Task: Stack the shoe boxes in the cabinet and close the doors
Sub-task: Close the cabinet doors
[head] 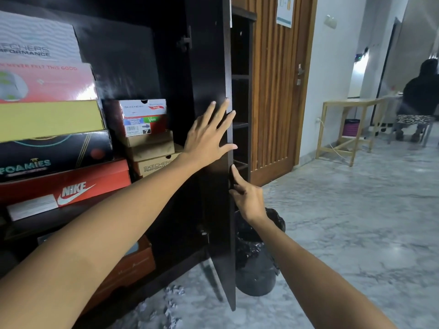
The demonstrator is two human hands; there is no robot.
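Observation:
A dark wooden cabinet stands open, its right door (209,55) swung out toward me. My left hand (209,134) lies flat with fingers spread on the door's inner face near its free edge. My right hand (247,195) grips that edge lower down, fingers curled around it. Inside, a stack holds a white Skechers box (35,41), a pink box (47,81), a yellow box (50,117), a black Foamies box (54,153) and a red Nike box (66,184). A smaller stack, with a small Skechers box (142,117) on brown boxes (154,157), sits beside it.
A black bin with a bag liner (256,252) stands on the marble floor behind the door. An orange box (133,264) lies on the lower shelf. A ribbed wooden door (275,91) is to the right. Farther off, a wooden table (351,124) and a seated person (420,96).

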